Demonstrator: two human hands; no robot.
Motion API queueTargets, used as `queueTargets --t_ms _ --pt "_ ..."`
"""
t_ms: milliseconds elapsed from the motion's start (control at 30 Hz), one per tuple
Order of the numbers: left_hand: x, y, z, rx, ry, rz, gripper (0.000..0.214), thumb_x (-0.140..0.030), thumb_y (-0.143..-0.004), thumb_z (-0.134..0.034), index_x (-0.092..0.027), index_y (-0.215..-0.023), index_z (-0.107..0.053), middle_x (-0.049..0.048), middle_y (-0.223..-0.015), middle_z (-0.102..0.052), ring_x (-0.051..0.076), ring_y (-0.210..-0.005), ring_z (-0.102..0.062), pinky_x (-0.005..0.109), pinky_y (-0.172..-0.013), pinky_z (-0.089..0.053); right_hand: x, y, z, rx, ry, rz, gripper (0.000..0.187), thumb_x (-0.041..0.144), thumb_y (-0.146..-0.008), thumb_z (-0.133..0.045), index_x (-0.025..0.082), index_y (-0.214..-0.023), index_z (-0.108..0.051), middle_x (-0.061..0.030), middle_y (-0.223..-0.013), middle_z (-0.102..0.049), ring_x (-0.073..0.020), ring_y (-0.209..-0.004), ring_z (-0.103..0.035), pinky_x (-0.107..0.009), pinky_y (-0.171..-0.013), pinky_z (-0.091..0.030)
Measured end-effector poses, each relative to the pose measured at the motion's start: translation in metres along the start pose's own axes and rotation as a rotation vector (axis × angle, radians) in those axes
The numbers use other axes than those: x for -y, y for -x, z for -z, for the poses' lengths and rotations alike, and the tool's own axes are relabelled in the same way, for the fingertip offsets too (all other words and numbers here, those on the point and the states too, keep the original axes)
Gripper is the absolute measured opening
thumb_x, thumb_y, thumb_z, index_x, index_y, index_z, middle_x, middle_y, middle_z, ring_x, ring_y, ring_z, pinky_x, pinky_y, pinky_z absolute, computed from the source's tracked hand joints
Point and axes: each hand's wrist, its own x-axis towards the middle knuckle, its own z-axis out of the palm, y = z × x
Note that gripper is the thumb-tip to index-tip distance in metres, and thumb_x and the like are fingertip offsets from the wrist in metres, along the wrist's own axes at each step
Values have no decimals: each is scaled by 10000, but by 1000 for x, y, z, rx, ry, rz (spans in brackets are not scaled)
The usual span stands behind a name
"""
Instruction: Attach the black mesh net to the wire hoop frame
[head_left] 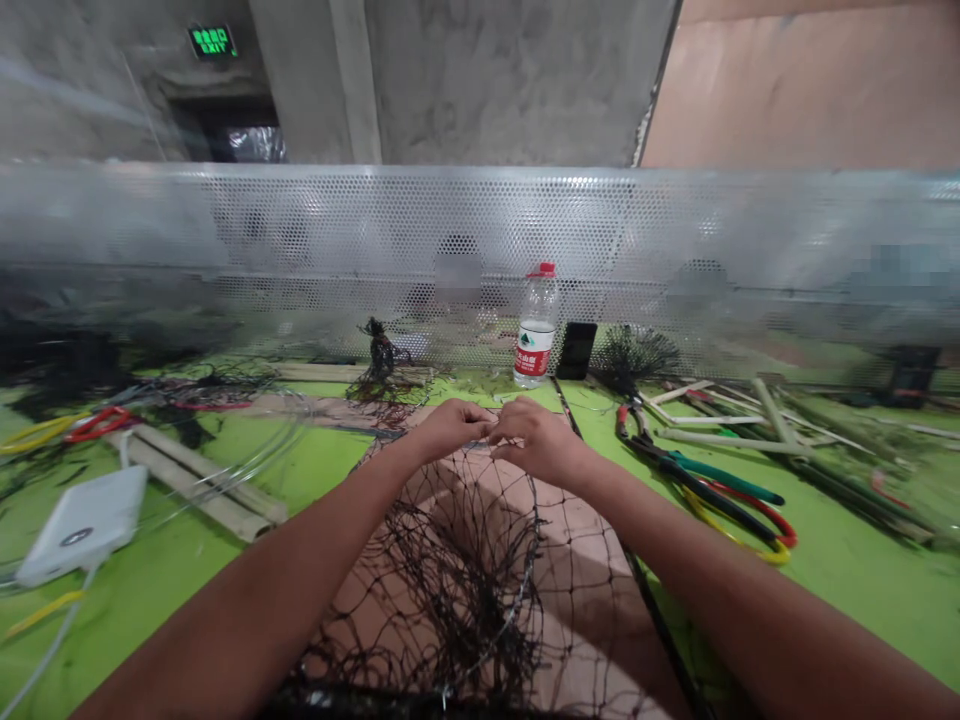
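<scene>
Your left hand [450, 428] and right hand [538, 440] met just above the centre of the frame, at the far end of the black knotted net [472, 590]. The fingers [504, 414] of both hands curled inward and pressed together, their tips close, pinching what looked like a thin strand of the mesh, though the strand itself was too small to make out. The net's long axis ran from your hands down to the bottom edge of the frame, pointing toward you. Its open diamond mesh of thin, dark cord widened as it came and bunched into a rough, tangled clump near the middle.

The net lay over a smooth pinkish-tan board [589, 590], with a straight black rod [645, 590] along its right side. Bright green worktop [847, 600] spread out on both sides. To the right of your right hand lay pliers with green, red and yellow handles [705, 490]. Farther up stood a clear plastic water bottle [536, 325] with a red cap, just beside a black phone [576, 350]. At the left sat a white power bank [82, 525] and flat bamboo strips [187, 480]. A perforated metal sheet [480, 260] crossed the frame behind them.
</scene>
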Motion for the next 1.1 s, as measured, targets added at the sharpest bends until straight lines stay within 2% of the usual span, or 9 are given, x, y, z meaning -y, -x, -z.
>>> queueTargets --t_ms 133,267,467,600,700,800,933,1033,1100 --pt "-1 -1 -3 29 -20 10 194 -254 -681 -525 -104 -572 -582 -34 -525 -451 81 -533 -384 186 -504 -277 6 -1 -11 127 247 19 96 180 -704 -668 184 -799 -657 -55 -834 -604 -182 -829 -497 -315 -785 -364" --pt "-1 -3 -5 61 -22 38 166 -210 -661 -502 -100 -586 -601 -38 -530 -474 82 -530 -396 192 -527 -308 9 0 -15 198 350 19 43 168 -760 -600 166 -752 -642 -73 -841 -615 -187 -834 -501 -312 -795 -354" --pt "4 -3 -6 77 -93 -7 144 -213 -635 -526 -106 -592 -612 -43 -546 -476 97 -569 -414 189 -525 -309 8 0 -15 181 267 -22 192 170 -766 -587 207 -952 -616 -45 -972 -627 -180 -943 -526 -280 -820 -376" --pt "5 -4 -8 96 -69 12 138 -206 -624 -522 -113 -570 -608 -42 -526 -479 103 -564 -421 193 -522 -317 7 0 -15 228 274 -23 115 180 -797 -548 207 -845 -648 -47 -932 -640 -175 -901 -549 -264 -793 -384" --pt "3 -4 -8 85 -42 43 133 -203 -612 -522 -112 -588 -615 -38 -529 -493 106 -566 -428 198 -534 -335 9 0 -16 273 340 -12 150 171 -815 -506 194 -766 -647 -65 -958 -638 -179 -873 -552 -266 -769 -382" --pt "0 -3 -6 69 -27 61 135 -198 -606 -519 -108 -598 -620 -33 -540 -506 106 -569 -433 202 -548 -345 11 0 -16 277 404 7 171 174 -828 -478 200 -830 -647 -63 -1014 -624 -183 -867 -545 -280 -759 -379" --pt "-2 -1 -4 83 -8 66 138 -180 -605 -499 -106 -595 -615 -34 -554 -502 98 -567 -419 204 -566 -342 13 -1 -16 299 457 19 184 182 -834 -466 192 -864 -648 -71 -937 -635 -201 -857 -537 -299 -751 -371" --pt "-1 0 -4 109 -9 63 139 -198 -621 -490 -113 -570 -588 -37 -547 -474 91 -560 -393 202 -557 -326 12 -2 -17 299 389 10 184 164 -825 -474 184 -811 -657 -69 -884 -646 -190 -839 -546 -284 -750 -370" --pt "0 0 -5 109 -16 75 157 -236 -639 -505 -119 -545 -552 -41 -528 -432 85 -543 -365 198 -527 -295 9 -1 -16 245 253 -24 191 174 -828 -482 196 -813 -671 -49 -875 -656 -165 -823 -558 -257 -743 -375"
